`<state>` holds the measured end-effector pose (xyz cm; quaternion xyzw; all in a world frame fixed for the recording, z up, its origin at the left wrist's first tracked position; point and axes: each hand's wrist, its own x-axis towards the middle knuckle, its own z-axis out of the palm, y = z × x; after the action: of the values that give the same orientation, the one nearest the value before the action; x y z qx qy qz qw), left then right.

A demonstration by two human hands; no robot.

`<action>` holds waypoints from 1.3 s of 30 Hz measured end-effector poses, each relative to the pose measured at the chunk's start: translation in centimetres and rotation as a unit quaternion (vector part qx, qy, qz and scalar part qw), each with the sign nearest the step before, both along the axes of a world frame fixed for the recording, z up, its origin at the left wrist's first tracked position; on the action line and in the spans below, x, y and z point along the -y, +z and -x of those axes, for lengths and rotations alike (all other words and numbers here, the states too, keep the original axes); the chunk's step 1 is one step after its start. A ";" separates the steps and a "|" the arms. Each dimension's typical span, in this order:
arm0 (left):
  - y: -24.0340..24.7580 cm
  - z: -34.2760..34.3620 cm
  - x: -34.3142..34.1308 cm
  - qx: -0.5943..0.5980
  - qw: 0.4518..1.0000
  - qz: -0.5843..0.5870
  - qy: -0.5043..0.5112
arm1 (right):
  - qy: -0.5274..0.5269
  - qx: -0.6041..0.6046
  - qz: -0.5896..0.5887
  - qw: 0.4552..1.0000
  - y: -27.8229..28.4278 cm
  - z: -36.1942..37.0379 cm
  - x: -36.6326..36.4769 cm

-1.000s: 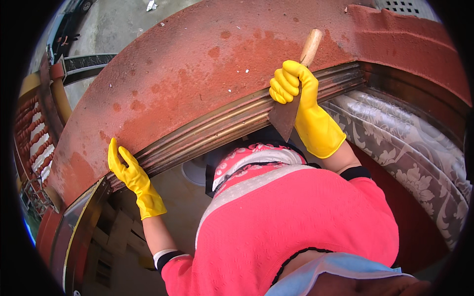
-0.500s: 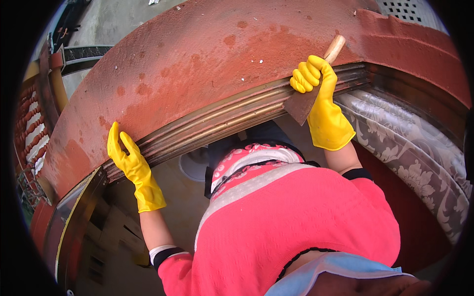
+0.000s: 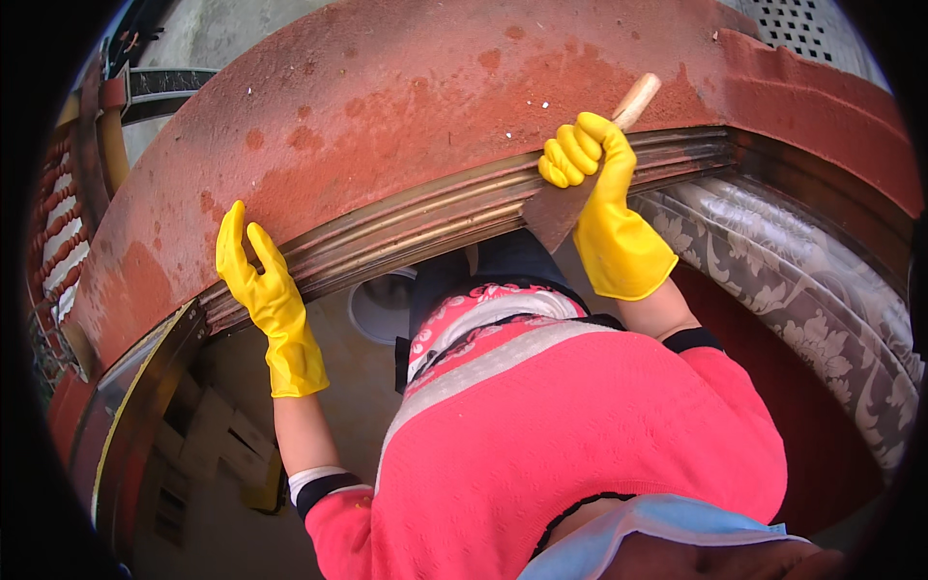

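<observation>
My right hand (image 3: pixel 619 227), in a yellow rubber glove, is wrapped round a scraper (image 3: pixel 556 215). Its wooden handle sticks up past the thumb side, and its broad dull blade points down over the metal window track (image 3: pixel 416 224). The fist covers the part where blade and handle meet. At the left end of the track, my gloved left hand (image 3: pixel 273 295) rests by the edge of the red sill (image 3: pixel 387 126), fingers stretched out and nothing in them. Damp-looking darker spots and a few small white bits lie on the sill.
A patterned grey curtain (image 3: pixel 793 300) hangs to the right of my right arm. A window frame edge (image 3: pixel 135 416) stands at the left. Below the track is a white round bucket or basin (image 3: pixel 382 307) on the floor. Red balusters (image 3: pixel 63 232) show at far left.
My right hand has moved left along the track with the scraper still in its grip. My left hand stays near the same spot at the sill edge. The view has shifted slightly.
</observation>
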<state>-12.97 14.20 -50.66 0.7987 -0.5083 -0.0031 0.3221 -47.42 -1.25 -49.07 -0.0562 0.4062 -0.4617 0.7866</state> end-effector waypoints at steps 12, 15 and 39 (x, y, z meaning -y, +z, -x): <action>-0.2 -0.3 -0.2 -0.013 1.000 0.007 -0.009 | -0.118 -0.068 0.002 0.991 0.7 11.5 3.2; 0.2 -0.1 0.4 -0.013 1.000 -0.004 -0.014 | -0.048 -0.041 0.003 0.998 0.1 4.7 1.0; -0.3 -0.4 0.1 0.003 0.999 -0.040 0.017 | 0.005 -0.063 -0.022 0.998 0.6 1.8 1.0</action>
<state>-12.59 14.14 -50.94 0.8195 -0.4946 -0.0154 0.2890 -49.20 -2.28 -48.48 -0.0693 0.4648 -0.4443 0.7628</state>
